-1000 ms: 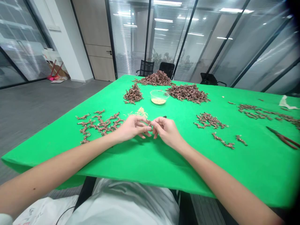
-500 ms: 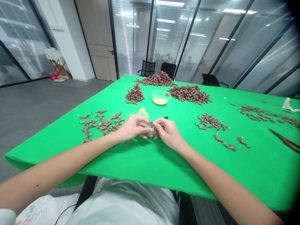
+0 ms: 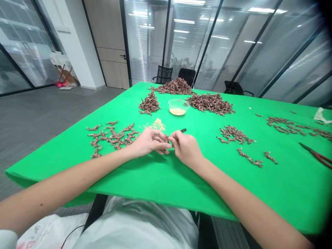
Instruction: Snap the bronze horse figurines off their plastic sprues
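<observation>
My left hand (image 3: 153, 142) pinches a small brown twisted piece (image 3: 166, 139), mostly covered by the fingers. My right hand (image 3: 185, 146) is closed in a pinch at the right end of that same piece, its fingertips meeting those of the left hand. Just behind them lie a scatter of pale grain-like bits (image 3: 157, 124) and a thin black-tipped tool (image 3: 183, 130), partly hidden by my right hand. Similar brown pieces (image 3: 114, 136) lie loose to the left of my left hand. A smaller cluster of such pieces (image 3: 234, 135) rests to the right.
A clear plastic bowl (image 3: 178, 108) with pale bits stands farther back, between large heaps of brown pieces (image 3: 210, 103). Red-handled pliers (image 3: 317, 155) lie at the right on the green tablecloth (image 3: 155, 180). Black chairs (image 3: 186, 75) stand behind the table.
My right hand has turned slightly and its fingers have curled tighter at the brown piece. My left hand stays in nearly the same place.
</observation>
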{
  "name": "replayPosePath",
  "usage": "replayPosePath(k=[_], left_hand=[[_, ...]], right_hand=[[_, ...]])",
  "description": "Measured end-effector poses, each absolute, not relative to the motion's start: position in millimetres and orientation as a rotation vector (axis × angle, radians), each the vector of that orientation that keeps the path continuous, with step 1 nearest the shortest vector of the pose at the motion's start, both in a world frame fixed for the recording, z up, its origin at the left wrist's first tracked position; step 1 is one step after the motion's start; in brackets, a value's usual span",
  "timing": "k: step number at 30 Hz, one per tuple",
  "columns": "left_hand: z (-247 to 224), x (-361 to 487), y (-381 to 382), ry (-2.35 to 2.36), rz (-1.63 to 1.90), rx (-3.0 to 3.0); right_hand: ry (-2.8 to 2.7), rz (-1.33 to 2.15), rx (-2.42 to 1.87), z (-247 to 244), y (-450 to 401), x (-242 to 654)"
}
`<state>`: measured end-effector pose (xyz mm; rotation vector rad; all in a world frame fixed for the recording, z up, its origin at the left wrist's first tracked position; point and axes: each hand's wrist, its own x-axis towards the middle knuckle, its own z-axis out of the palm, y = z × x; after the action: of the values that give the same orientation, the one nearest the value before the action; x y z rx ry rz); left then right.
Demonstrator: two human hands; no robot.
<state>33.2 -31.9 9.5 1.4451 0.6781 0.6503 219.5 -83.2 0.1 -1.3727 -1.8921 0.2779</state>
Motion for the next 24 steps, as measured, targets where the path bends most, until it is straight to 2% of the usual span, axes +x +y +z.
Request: replayPosePath(k=[8, 14, 19, 24], left_hand=[[5.0, 31.9, -32.7, 0.649, 0.68, 1.507], [6.5, 26.7, -37.5, 0.663, 0.809, 1.863], [8.1, 26.7, -37.4, 0.686, 0.857, 1.953], [5.8, 29.3, -36.5, 0.694, 0.812, 1.813]], right_hand=[[-1.914, 0.28, -1.344, 1.4, -85.9, 218.4], [-1.524, 1.013, -1.241, 4.1, -86.6, 213.7], [-1.409, 1.222, -1.225, 7.6, -86.3, 212.7], [-1.329, 1.279, -1.224, 9.4, -85.8, 213.6]])
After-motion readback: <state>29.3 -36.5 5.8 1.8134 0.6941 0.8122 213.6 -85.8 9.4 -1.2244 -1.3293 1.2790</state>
